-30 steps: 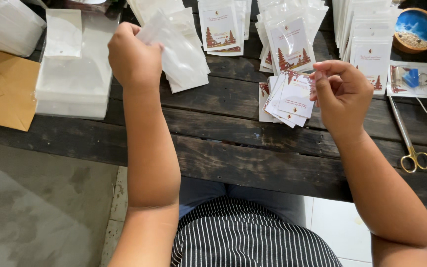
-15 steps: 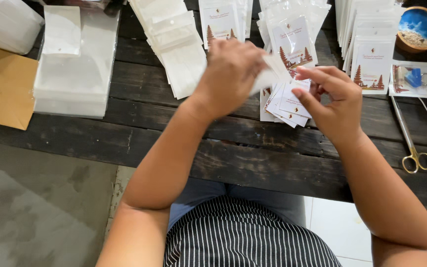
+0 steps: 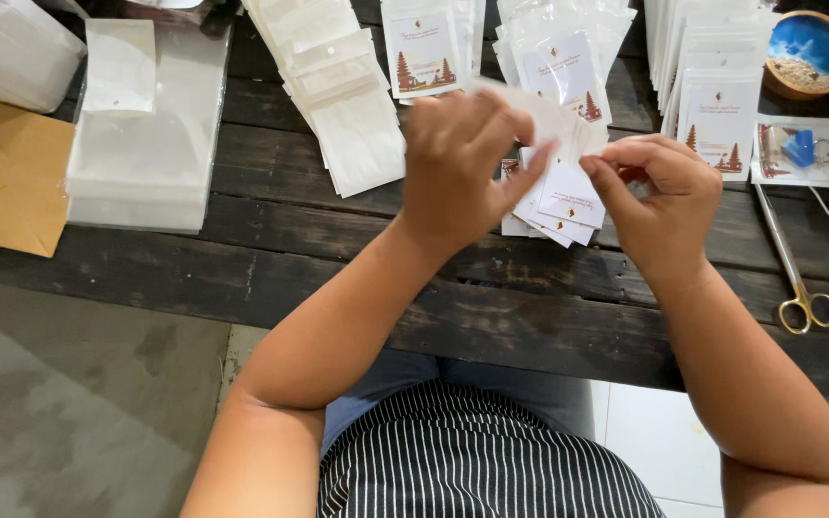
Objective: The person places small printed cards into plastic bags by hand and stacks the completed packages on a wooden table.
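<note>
together, both hands' fingers (image 3: 520, 163) pinch a clear sleeve (image 3: 554, 120) above white cards (image 3: 558, 197).

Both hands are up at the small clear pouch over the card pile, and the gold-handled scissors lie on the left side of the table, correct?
Not quite: the scissors lie at the table's right side, beside the right hand, as the head view shows. Both hands, left hand included, do hold the clear pouch over the card pile.

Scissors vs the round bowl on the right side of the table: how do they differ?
The scissors are long and thin, lying flat with gold handles toward the near table edge; the bowl is round and sits at the far corner. The scissors are metal-coloured; the bowl has a brown rim and a blue inside with something pale in it. Both rest on the dark wooden table, untouched by either hand.
</note>
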